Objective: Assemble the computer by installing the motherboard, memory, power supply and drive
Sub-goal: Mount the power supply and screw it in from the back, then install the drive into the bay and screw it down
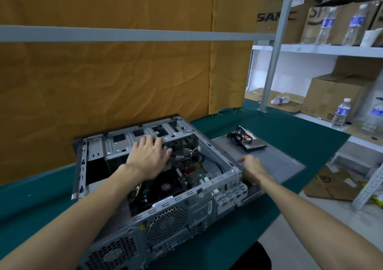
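Head view: open computer case (157,186) lies on its side on the green counter (279,128), vented rear panel toward me. Motherboard (165,184) sits in the bottom of the case, with cables (186,155) bunched above it near the drive cage (149,137).

My left hand (148,155) is inside the case, palm down, fingers spread and fairly straight, reaching over the cables toward the drive cage wall. Grip released; fingertips look to touch the metal or cables there, but I cannot tell which.

My right hand (251,169) rests at the right-hand top edge of the case, fingers curled over the rim near the corner. Grip appears to be grasping the case edge.

Grey side panel (275,161) lies flat on the counter just beside the case, on my right. On its far end sits the drive (253,145), with a bundle of black and red cables on top of it, well apart from the case.

Orange cloth (124,72) hangs behind the counter. Shelves (321,49) to the right carry cardboard boxes (335,95) and water bottles (339,112).
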